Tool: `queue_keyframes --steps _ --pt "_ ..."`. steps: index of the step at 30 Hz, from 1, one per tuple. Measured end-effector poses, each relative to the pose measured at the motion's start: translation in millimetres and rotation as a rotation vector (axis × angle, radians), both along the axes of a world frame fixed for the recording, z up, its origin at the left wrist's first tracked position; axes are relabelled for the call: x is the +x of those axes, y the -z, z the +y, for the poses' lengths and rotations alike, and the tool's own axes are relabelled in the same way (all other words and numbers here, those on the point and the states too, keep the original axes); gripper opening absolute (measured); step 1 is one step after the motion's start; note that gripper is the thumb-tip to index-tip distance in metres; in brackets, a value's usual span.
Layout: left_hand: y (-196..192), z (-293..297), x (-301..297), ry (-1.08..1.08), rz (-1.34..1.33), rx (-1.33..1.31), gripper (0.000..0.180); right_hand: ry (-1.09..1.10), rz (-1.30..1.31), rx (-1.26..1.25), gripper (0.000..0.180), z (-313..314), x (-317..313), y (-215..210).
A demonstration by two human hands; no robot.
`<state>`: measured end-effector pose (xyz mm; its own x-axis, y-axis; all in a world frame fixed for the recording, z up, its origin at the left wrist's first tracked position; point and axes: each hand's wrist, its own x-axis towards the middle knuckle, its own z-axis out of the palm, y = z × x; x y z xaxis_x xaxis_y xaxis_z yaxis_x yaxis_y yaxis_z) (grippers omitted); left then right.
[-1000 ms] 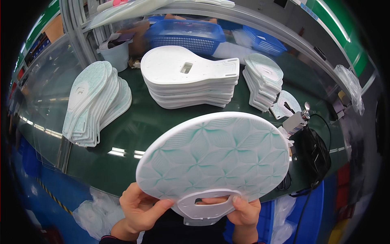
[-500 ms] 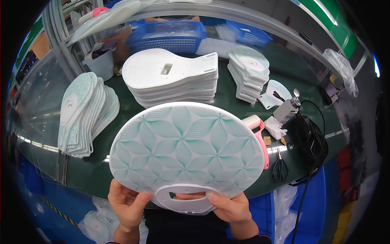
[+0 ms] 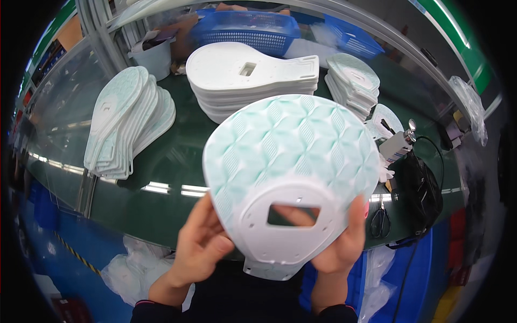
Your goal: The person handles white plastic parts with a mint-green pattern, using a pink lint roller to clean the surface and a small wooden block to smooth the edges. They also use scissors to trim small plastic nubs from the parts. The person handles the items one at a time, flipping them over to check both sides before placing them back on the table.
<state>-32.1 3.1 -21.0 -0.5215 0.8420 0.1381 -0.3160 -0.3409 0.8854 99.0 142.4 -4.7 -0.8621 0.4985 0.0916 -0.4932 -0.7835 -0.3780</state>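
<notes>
A white paddle-shaped plastic panel (image 3: 293,142) with a pale green leaf pattern is held up in front of me, its broad rounded end away from me. Toward its narrow end is a plain white raised area with a rectangular opening, through which a finger shows. My left hand (image 3: 199,247) grips the panel's left edge, fingers behind it and thumb near the edge. Along the right edge my right hand (image 3: 342,245) is closed on the panel, its thumb upright by the rim and most fingers hidden. Behind the panel sits a stack of plain white panels (image 3: 215,70), partly covered.
Patterned panels (image 3: 116,118) lean at the left, with another patterned stack (image 3: 353,81) at the right. Right of my hands are black-handled scissors (image 3: 381,222), a pump bottle (image 3: 396,146) and a black bag (image 3: 420,194). Blue baskets (image 3: 245,32) stand at the back.
The panel has tilted up, showing more of its narrow end and opening, and has shifted right. Both hands have moved higher along its sides. The view has shifted as well.
</notes>
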Motion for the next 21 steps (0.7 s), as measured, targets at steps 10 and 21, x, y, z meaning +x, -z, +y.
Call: queue_keyframes --steps 10,21 --pt "-24 -3 28 0.515 0.009 -0.034 0.063 -0.039 0.237 0.098 0.085 51 -31 -58" --pt "-18 -19 26 0.596 -0.032 -0.03 0.06 0.018 0.082 0.404 0.064 47 -33 -55"
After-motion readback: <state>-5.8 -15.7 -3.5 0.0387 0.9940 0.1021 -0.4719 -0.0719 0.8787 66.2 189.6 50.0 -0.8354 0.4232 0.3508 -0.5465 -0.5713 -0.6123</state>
